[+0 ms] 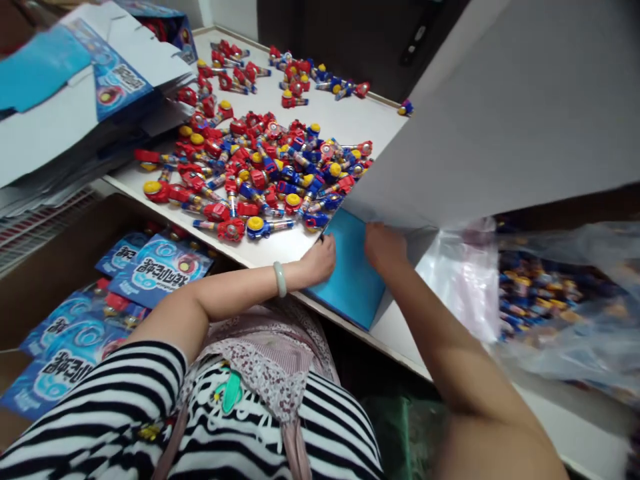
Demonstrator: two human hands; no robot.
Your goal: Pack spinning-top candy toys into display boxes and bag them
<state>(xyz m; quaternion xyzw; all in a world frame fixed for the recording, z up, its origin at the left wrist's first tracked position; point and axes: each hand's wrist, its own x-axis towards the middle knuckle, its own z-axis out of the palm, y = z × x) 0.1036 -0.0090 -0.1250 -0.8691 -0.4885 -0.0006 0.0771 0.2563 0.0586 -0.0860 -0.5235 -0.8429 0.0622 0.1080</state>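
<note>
A flat carton (350, 273) with a blue printed face and a large grey inner flap (500, 113) stands open at the near edge of the white table (350, 120). My left hand (320, 259) grips the carton's left edge with curled fingers; a pale green bangle sits on that wrist. My right hand (384, 244) presses on the fold where the grey flap meets the blue panel, its fingers hidden against the card. Just beyond both hands lies a heap of red, blue and yellow toys (260, 173).
A stack of flat blue-and-white cartons (75, 87) rests at the back left. A brown box (65, 320) at lower left holds filled blue packs. At right a clear plastic bag (560, 300) holds more toys. Further toys (295, 77) lie scattered at the table's far side.
</note>
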